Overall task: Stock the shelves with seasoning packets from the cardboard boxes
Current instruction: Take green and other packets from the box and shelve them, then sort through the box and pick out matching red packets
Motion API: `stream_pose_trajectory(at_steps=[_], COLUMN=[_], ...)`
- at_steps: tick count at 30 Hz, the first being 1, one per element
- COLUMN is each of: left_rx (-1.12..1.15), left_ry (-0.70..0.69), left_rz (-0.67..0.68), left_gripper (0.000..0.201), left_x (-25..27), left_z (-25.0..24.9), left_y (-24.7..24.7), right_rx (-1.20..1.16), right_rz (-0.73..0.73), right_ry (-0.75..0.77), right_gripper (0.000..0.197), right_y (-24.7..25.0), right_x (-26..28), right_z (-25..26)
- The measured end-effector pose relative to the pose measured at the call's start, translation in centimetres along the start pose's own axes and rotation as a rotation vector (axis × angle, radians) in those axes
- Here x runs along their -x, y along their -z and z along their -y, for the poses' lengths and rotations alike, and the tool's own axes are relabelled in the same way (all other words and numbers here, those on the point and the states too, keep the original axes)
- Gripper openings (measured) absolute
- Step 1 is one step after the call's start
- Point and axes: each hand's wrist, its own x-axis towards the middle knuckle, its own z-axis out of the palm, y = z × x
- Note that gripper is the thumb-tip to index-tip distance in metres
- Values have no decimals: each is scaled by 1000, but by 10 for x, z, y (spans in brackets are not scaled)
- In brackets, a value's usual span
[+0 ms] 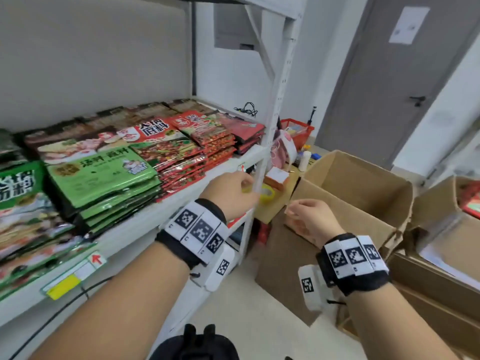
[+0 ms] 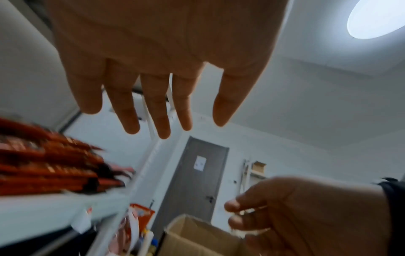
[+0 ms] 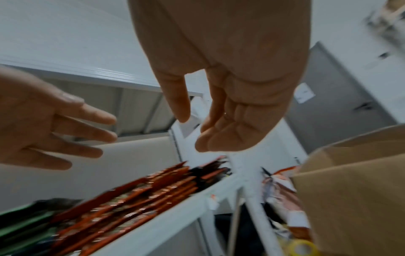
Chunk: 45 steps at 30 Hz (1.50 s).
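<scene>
Stacks of seasoning packets lie on the white shelf [image 1: 181, 193]: green ones [image 1: 104, 175] at the left, red ones [image 1: 181, 157] to their right, more red ones [image 1: 246, 133] at the far end. My left hand [image 1: 231, 190] hovers empty in front of the shelf edge by the upright post, its fingers [image 2: 157, 112] straight and spread. My right hand [image 1: 309, 216] hangs empty over the near flap of an open cardboard box [image 1: 358, 193], fingers [image 3: 219, 138] loosely bent, holding nothing. The red stacks [image 3: 142, 195] appear blurred below both hands.
A second open box [image 1: 446, 224] with red packets stands at the right. A red basket [image 1: 298, 131], bottles and a yellow tape roll [image 1: 267, 193] clutter the floor behind the shelf post [image 1: 275, 113]. A grey door [image 1: 389, 81] is at the back.
</scene>
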Motion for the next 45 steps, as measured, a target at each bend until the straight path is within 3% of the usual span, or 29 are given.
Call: stream_pose_trajectory(at_steps=[8, 15, 20, 27, 30, 33, 36, 40, 43, 45], left_rx=[97, 110, 157, 86, -13, -107, -305, -441, -467, -505], left_ry=[-61, -101, -196, -396, -390, -348, -219, -16, 105, 161], left_rz=[343, 488, 455, 315, 205, 109, 151, 387, 587, 698], left_gripper=[38, 34, 25, 32, 38, 46, 58, 66, 51, 27], left_x=[-98, -224, -302, -403, -442, -477, -494, -507, -519, -521], left_z=[-27, -30, -64, -137, -161, -172, -164, -131, -109, -91], left_y=[-151, -218, -241, -263, -275, -303, -348, -409, -448, -468], right_rx=[-84, -231, -260, -233, -217, -111, 168, 246, 286, 389], right_rz=[-283, -459, -469, -537, -532, -548, -420, 50, 122, 113], right_ry=[-183, -314, -377, -144, -137, -242, -484, -849, -933, -913], right_gripper=[9, 9, 9, 12, 12, 8, 17, 41, 38, 41], right_y=[110, 152, 175, 266, 299, 321, 316, 282, 263, 252], right_x=[-54, -152, -197, -297, -355, -409, -440, -428, -431, -436], right_z=[-80, -109, -103, -61, -61, -97, -166, -262, -295, -301])
